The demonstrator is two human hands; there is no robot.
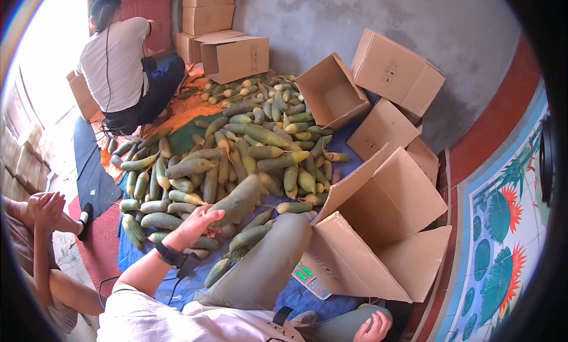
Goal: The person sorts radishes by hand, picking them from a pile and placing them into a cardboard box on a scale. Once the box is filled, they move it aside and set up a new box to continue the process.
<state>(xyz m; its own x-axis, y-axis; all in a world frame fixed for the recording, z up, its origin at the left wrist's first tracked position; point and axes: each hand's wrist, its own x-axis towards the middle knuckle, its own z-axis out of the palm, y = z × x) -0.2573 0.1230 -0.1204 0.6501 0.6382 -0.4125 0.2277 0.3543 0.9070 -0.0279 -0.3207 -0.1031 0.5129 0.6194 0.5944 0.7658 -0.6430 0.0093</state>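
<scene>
My left hand [194, 226], a dark band on its wrist, is closed round one end of a large green radish [238, 203], lifted above the pile. Below and beyond it spreads a big heap of green radishes [201, 167] on blue, green and orange sheeting. My right hand [374, 329] rests low at the right by my knee, fingers loosely curled and apart, with nothing seen in it. To the right of my leg, an open cardboard box [367, 223] stands tilted on a digital scale [310, 280] with lit green displays, partly hidden by the box.
Several more cardboard boxes [396, 70] lie against the grey wall, with others [234, 55] stacked at the back. A person in a white shirt [112, 70] squats at the far left. Another person's clasped hands [46, 209] show at the left edge. Painted tiles [491, 259] line the right side.
</scene>
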